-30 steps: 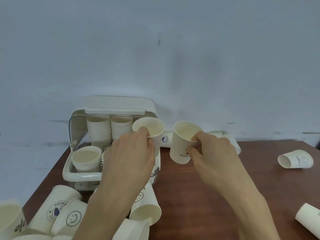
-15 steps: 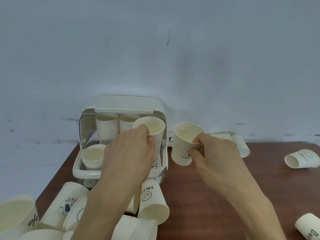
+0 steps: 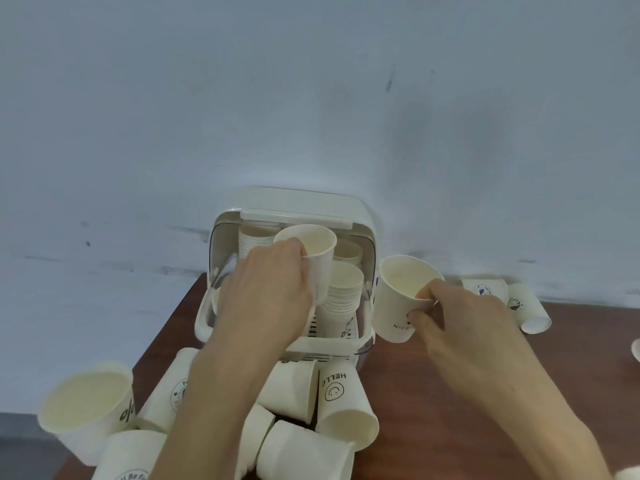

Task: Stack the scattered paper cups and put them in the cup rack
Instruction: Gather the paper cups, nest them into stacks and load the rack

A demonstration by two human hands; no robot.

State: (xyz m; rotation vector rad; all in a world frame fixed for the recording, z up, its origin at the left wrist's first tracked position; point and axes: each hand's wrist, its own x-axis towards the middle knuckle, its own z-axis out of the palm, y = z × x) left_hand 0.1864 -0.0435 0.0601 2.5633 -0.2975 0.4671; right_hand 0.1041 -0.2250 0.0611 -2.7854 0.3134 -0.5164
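Observation:
A cream plastic cup rack (image 3: pixel 367 233) with its lid raised stands at the table's back edge, holding several stacks of paper cups (image 3: pixel 343 292). My left hand (image 3: pixel 266 292) grips an upright paper cup (image 3: pixel 311 244) by its rim, above the rack's inside. My right hand (image 3: pixel 460 317) pinches the rim of a second upright cup marked NICE (image 3: pixel 398 299), just right of the rack. Loose cups lie scattered in front of the rack, among them a HELLO cup (image 3: pixel 343 403) on its side.
The brown table (image 3: pixel 433 393) ends at its left edge near the rack. An upright cup (image 3: pixel 86 407) stands at the front left corner. Two cups (image 3: pixel 519 303) lie on their sides at the back right by the wall. Another cup edge (image 3: pixel 636 349) shows far right.
The view has shifted so the rack sits more central. My left hand carried its cup over the rack's inside. My right hand keeps its cup beside the rack.

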